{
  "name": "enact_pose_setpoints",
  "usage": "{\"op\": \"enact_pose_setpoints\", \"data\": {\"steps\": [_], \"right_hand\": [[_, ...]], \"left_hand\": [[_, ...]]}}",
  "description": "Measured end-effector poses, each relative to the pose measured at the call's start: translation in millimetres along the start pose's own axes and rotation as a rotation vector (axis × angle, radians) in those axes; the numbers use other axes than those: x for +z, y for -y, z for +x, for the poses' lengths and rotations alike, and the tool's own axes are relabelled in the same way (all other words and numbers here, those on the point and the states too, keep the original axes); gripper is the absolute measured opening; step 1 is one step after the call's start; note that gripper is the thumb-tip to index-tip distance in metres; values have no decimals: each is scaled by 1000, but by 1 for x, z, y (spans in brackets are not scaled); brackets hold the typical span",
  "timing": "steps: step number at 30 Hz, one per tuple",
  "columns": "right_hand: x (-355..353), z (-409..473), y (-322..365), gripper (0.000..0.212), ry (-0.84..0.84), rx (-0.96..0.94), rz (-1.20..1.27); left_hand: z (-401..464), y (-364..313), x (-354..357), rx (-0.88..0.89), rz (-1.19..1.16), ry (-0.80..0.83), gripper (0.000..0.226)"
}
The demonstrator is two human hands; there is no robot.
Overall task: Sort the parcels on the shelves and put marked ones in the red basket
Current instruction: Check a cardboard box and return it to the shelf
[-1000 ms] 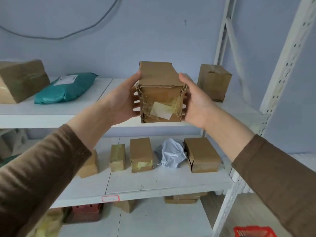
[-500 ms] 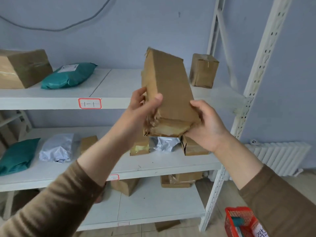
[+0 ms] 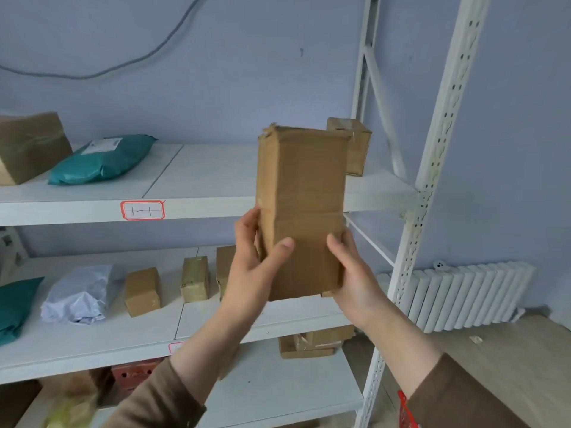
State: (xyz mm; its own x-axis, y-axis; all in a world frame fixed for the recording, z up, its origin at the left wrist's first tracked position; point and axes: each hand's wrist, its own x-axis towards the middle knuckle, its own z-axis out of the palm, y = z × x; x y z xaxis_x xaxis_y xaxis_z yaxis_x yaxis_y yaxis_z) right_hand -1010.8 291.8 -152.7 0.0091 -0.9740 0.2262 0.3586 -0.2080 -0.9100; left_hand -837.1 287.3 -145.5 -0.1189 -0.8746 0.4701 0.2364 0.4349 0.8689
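Note:
I hold a tall brown cardboard parcel upright in front of the white shelves, its plain broad face toward me. My left hand grips its lower left edge, thumb across the front. My right hand clasps its lower right edge. No mark shows on the face I see. A sliver of the red basket peeks out at the bottom right, mostly hidden behind my right sleeve.
The top shelf carries a large brown box, a teal mailer and a small box. On the middle shelf lie a teal bag, a white bag and small boxes. A radiator stands right.
I pulled the parcel off the top shelf and turned it from end-on to upright, broad face toward me. My view shifted left and back, and the basket slid mostly out of sight.

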Motion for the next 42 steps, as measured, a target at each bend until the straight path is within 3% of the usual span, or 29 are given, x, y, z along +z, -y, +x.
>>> {"op": "enact_pose_setpoints", "data": {"steps": [3,9,14,19,24,26,29,32,39,40,42], "right_hand": [[5,-4,-5,61,-7,-172,-254],[26,-13,-21,84,-125,-546,-841],[24,-3,-23,94,-83,-598,-904],[-4,15,-20,123,-9,-573,-1009],[-27,27,-24,142,-6,-479,-1135],[-30,26,-26,141,11,-442,-1144],[-27,17,-30,140,48,-415,-1117],[-20,9,-40,131,97,-417,-977],[6,-2,-30,70,173,-144,-449],[7,0,-30,70,181,-84,-370],[8,2,-31,92,213,63,-287]], "left_hand": [[7,6,-16,-124,-225,-52,49],[22,27,-39,-328,-430,1,67],[34,43,-64,-264,-383,75,73],[49,41,-91,-214,-188,245,66],[51,35,-99,-236,-19,335,96],[47,38,-97,-249,9,341,89],[37,46,-94,-272,14,300,61],[26,60,-93,-377,-56,196,72],[19,64,-81,-569,-300,20,59],[17,62,-79,-579,-333,4,57],[18,61,-75,-596,-374,12,56]]}}
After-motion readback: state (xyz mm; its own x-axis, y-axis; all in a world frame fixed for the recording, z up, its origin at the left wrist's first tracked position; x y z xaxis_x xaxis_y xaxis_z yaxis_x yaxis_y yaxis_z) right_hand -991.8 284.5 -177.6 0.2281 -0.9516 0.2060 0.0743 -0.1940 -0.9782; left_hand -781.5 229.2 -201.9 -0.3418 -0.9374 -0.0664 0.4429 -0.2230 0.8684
